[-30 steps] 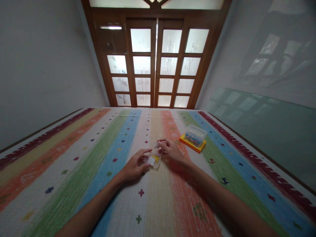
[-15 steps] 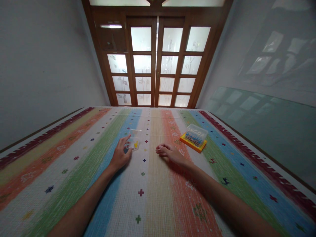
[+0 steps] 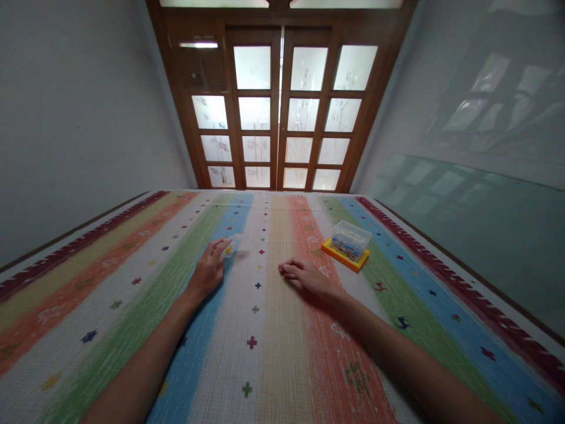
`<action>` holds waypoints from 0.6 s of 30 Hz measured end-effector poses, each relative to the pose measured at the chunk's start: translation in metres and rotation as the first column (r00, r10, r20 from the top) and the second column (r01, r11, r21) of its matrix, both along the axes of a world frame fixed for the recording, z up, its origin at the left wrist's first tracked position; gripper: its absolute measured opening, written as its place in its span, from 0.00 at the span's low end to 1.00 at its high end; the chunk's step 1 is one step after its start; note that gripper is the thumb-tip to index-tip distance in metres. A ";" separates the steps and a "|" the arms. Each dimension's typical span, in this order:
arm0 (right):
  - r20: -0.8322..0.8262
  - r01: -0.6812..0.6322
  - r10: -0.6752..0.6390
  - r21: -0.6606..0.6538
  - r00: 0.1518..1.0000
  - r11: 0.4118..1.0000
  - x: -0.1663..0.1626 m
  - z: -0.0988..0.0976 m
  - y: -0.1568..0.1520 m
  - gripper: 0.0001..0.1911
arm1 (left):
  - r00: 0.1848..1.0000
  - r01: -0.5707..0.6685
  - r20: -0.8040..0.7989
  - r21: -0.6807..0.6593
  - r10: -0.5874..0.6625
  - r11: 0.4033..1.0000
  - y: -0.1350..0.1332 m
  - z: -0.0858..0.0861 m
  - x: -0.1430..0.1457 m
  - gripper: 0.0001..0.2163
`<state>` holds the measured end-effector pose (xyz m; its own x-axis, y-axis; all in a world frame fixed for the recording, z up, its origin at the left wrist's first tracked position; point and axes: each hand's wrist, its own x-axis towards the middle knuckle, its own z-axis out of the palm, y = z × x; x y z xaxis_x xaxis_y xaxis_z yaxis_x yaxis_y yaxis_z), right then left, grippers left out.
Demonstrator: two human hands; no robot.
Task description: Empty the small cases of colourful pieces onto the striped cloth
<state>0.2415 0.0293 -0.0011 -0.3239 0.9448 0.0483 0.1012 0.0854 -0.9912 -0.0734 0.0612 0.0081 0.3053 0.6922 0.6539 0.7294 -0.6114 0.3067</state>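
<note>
My left hand (image 3: 208, 270) rests on the striped mat with its fingertips closed on a small clear plastic box (image 3: 231, 247) that has something yellow inside. The box lies low on the mat, on the blue and white stripes. My right hand (image 3: 306, 275) lies on the orange stripe with its fingers curled under, and nothing shows in it. It is well apart from the small box.
A striped woven mat (image 3: 273, 359) covers the floor. An orange case with a clear lid (image 3: 346, 244) sits to the right of my right hand. Wooden glass-paned doors (image 3: 280, 112) stand ahead. Grey walls close both sides.
My left hand carried the small clear box away from my right hand, out to the left and forward, and lowered it onto the mat. My right hand let go and stayed put.
</note>
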 end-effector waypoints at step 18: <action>0.036 0.006 -0.005 -0.007 0.999 1.000 0.002 0.000 0.002 0.11 | 0.966 0.103 -0.254 0.169 -0.057 0.980 0.024 -0.012 -0.021 0.25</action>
